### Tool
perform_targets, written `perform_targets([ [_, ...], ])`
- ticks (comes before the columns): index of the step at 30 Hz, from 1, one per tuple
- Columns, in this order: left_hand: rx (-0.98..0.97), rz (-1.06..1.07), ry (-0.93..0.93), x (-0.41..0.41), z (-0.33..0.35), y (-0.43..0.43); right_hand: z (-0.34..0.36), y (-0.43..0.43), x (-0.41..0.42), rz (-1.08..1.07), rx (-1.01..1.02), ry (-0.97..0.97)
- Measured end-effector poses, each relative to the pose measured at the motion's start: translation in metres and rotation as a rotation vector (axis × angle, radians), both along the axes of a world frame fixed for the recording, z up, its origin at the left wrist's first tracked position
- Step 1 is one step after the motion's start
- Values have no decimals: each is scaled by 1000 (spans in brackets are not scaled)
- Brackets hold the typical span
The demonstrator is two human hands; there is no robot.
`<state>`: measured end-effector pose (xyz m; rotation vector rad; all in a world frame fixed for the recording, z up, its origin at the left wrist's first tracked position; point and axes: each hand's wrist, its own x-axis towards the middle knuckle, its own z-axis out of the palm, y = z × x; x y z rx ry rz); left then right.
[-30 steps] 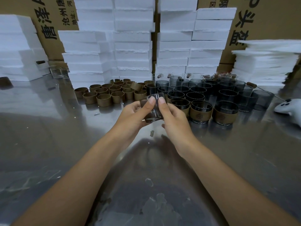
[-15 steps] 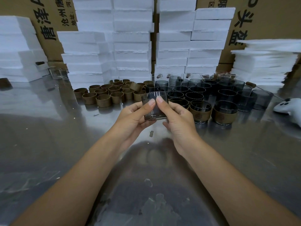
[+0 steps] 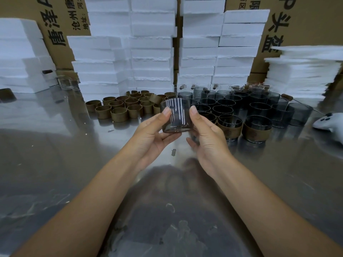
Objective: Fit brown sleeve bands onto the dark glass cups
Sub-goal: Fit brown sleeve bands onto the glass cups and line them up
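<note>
- Both bare forearms reach forward from the lower corners and converge at the middle, wrists well apart, hands raised above the surface.
- The left hand (image 3: 154, 132) grips a dark, clear glass cup (image 3: 176, 115): thumb up along its left wall, fingers (image 3: 171, 137) curled under its base.
- The right hand (image 3: 206, 134) mirrors it, thumb pressed on the cup's right wall, back of the hand outward, its curled fingers low and blurred.

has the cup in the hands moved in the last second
Yes, slightly: the glass cup has risen in the view, its rim now level with farther rows of the loose brown bands.
</note>
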<state>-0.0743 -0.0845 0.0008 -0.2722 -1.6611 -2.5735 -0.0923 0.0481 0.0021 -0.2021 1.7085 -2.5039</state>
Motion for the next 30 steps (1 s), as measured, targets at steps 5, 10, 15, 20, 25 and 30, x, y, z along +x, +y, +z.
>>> perform_targets([
  [5,-15,-51,13,0,0,0,0,-2,3,67,122,77],
  [10,-85,25,-25,-2,0,-4,-2,-5,5,100,197,196],
  [15,-230,208,-30,-1,-1,-3,-5,-2,0,58,191,225],
  [20,-250,219,-39,-3,-2,-2,-7,-2,-3,-28,156,223],
  [25,-257,120,10,-2,-4,1,-7,-2,-1,-14,208,260],
  [30,-196,126,1,-2,-4,2,-6,0,-3,33,162,199],
])
